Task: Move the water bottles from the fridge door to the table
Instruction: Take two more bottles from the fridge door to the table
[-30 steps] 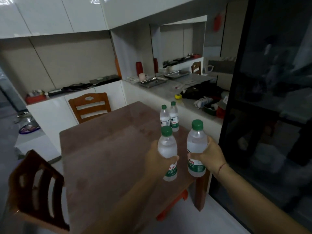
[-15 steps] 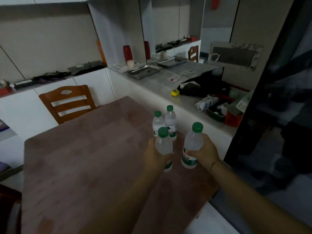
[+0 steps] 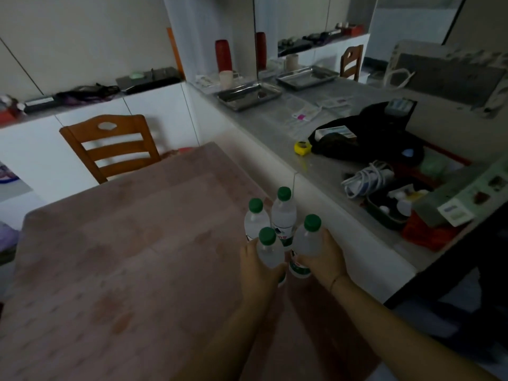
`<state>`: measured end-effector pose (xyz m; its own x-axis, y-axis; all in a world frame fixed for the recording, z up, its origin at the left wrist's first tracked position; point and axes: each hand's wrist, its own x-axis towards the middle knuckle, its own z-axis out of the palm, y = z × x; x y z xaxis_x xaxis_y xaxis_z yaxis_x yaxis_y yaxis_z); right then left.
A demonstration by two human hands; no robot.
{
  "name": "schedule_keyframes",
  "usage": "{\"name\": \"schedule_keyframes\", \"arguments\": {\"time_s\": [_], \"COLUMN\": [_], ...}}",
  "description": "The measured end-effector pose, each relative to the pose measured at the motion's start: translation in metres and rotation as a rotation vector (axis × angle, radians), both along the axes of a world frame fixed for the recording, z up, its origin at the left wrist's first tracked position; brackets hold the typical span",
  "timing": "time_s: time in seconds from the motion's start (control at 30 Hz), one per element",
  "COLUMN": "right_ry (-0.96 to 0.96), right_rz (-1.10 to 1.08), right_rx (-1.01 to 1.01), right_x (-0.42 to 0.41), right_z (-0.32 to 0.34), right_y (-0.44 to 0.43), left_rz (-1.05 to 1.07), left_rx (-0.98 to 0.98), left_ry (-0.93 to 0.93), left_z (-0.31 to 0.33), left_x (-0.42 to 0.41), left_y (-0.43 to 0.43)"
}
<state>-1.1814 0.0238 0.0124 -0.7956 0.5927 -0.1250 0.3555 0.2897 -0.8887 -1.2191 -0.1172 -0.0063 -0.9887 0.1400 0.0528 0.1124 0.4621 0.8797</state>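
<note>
The left hand [image 3: 257, 268] grips the first bottle [image 3: 270, 253] and the right hand [image 3: 327, 257] grips the second bottle [image 3: 305, 243], both just in front of two standing bottles [image 3: 284, 217] on the worktop [image 3: 132, 243].

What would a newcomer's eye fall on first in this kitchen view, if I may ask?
Four green-capped water bottles cluster near the table's right edge. The left hand grips the near-left bottle, the right hand grips the near-right bottle, and two more stand just behind. Next comes the cluttered counter on the right, with a black bag and a yellow tape measure.
</note>
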Motion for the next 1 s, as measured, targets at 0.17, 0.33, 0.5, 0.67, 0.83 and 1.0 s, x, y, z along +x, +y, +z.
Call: {"name": "schedule_keyframes", "arguments": {"time_s": [0.17,0.33,0.5,0.67,0.83,1.0], "right_ry": [-0.024,-0.054,-0.048,0.04,0.02,-0.034], "right_rz": [0.029,0.087,0.159,0.127,0.033,-0.041], "right_rx": [-0.002,0.011,0.038,-0.028,-0.001,0.107], "right_x": [-0.015,-0.025,-0.026,-0.013,0.031,0.072], "right_z": [-0.009,-0.015,-0.023,-0.021,-0.011,-0.002], "right_y": [0.013,0.019,0.021,0.015,0.007,-0.014], "left_rz": [0.013,-0.004,0.054,-0.007,-0.092,-0.129], "left_rx": [-0.033,-0.046,0.018,0.028,-0.057,-0.141], "left_ry": [-0.001,0.047,-0.017,-0.063,0.032,0.019], "left_z": [-0.007,-0.007,-0.012,-0.017,-0.02,-0.012], "left_x": [-0.011,-0.015,-0.01,-0.01,0.008,0.036], "left_y": [0.01,0.013,0.011,0.007,-0.009,-0.039]}}
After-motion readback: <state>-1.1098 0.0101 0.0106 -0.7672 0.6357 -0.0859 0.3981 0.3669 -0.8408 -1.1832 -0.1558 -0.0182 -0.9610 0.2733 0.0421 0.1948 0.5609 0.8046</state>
